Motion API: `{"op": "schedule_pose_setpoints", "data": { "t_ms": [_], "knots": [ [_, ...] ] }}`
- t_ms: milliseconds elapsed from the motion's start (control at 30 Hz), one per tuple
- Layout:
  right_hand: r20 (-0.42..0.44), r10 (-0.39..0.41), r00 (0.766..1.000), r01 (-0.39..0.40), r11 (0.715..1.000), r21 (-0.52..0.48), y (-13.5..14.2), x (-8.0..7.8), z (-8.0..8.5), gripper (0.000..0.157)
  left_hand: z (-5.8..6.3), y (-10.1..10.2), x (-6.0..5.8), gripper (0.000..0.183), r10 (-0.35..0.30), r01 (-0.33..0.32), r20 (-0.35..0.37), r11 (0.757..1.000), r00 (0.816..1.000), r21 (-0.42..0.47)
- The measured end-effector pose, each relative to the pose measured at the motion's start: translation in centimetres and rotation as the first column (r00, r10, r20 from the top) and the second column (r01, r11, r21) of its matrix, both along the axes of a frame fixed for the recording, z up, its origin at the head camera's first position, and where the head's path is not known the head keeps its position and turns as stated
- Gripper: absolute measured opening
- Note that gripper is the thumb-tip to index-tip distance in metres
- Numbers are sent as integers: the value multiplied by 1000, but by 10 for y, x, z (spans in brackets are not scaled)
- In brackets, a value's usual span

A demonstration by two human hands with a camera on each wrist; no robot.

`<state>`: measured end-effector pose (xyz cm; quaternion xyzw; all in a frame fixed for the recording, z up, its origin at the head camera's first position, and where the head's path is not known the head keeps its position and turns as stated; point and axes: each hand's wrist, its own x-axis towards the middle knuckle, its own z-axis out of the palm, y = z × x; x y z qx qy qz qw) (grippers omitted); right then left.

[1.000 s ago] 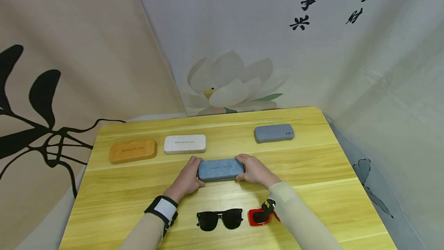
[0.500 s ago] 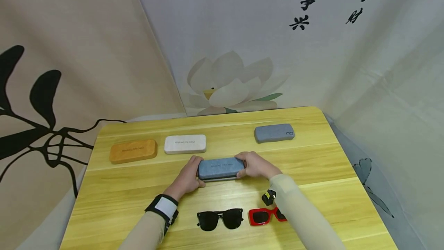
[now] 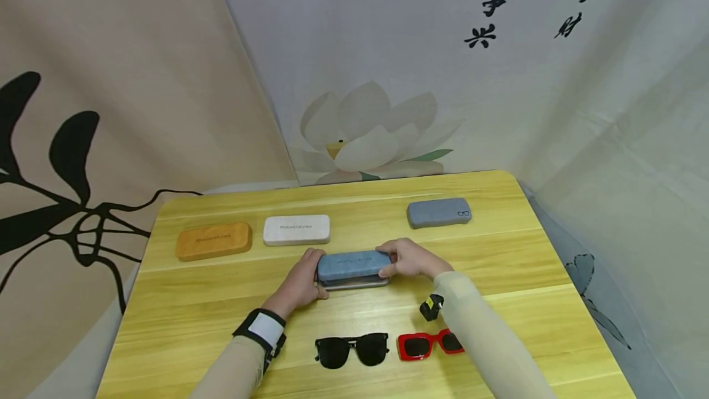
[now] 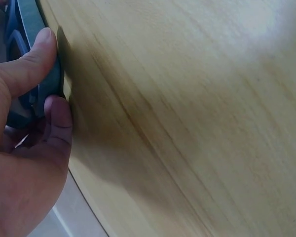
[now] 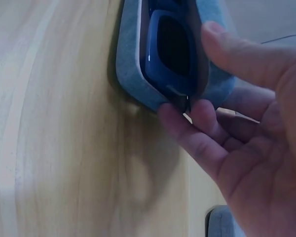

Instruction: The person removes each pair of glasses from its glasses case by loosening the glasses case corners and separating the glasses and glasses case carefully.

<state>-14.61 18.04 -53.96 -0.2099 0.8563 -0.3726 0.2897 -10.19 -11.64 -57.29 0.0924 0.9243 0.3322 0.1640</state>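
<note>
A blue glasses case (image 3: 353, 263) lies on the table between both hands, its lid partly lifted along the near side. My left hand (image 3: 299, 282) grips the left end of the case; in the left wrist view the thumb (image 4: 44, 42) lies along its edge. With the right hand (image 3: 412, 258) I hold the right end, thumb on the lid (image 5: 217, 74) and fingertips around the lower corner. Inside, dark-lensed glasses with a blue frame (image 5: 173, 49) show through the gap in the right wrist view.
Black sunglasses (image 3: 334, 353) and red sunglasses (image 3: 416, 346) lie nearer on the wooden table (image 3: 498, 337), the red pair partly behind the right sleeve. Farther back are orange (image 3: 213, 241), white (image 3: 296, 229) and grey (image 3: 439, 212) cases. Cloth curtains (image 3: 365, 48) hang behind.
The right hand has risen slightly, lifting the lid of the blue case so a gap has opened along the near side. The left hand stays on the left end.
</note>
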Motion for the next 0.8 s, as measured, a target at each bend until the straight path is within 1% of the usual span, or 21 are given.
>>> {"op": "schedule_pose_setpoints", "data": {
  "t_ms": [167,333,600,800],
  "knots": [
    [15,4,1000,-3,1000,-31,3,-2,0,58,0,0,-1,87,1,-1,-16,1000,1000,13],
    [27,-10,1000,11,998,-55,5,-3,0,52,0,0,-2,90,7,-6,-29,999,1000,36],
    [-8,27,1000,-27,998,-53,7,-6,1,53,1,0,-4,93,8,-7,-37,999,999,43],
    [24,20,1000,-18,998,-61,6,-5,1,52,1,0,-4,93,10,-9,-30,999,1000,35]
  ]
}}
